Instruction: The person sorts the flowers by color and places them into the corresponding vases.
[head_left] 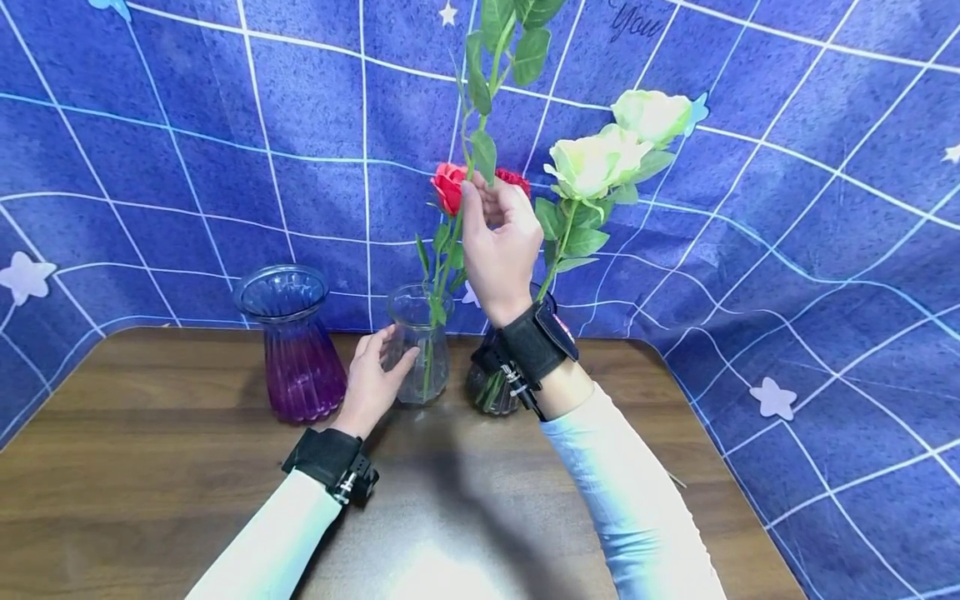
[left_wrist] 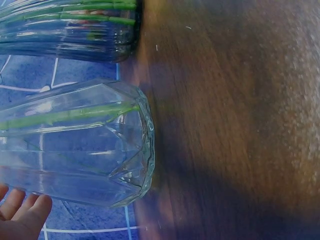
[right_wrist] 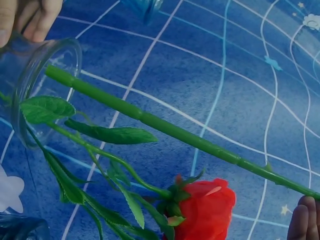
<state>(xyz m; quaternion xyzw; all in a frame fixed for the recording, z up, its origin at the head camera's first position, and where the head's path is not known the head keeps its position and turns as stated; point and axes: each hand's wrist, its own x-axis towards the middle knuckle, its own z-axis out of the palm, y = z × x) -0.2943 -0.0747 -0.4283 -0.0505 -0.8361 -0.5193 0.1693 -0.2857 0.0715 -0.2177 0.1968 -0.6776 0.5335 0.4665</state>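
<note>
Right fingers (head_left: 473,212) pinch a leafy stem (right_wrist: 180,134) I judge light, best held midway; left fingers (left_wrist: 37,212) relax beside the glass vase (head_left: 432,367).

A green stem (right_wrist: 190,142), red rose (right_wrist: 209,210) and greenish-white blooms (head_left: 600,160) showed against a white-gridded blue backdrop (head_left: 202,100); a two-tone vase (head_left: 303,367) shaded blue to purple, a half-hidden vase (head_left: 498,404) perhaps smoky grey.

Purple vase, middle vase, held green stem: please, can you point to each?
Purple vase (head_left: 306,371): head view, lower body.
Middle vase (left_wrist: 75,152): left wrist view, glass side.
Held green stem (right_wrist: 190,138): right wrist view, middle part.
</note>
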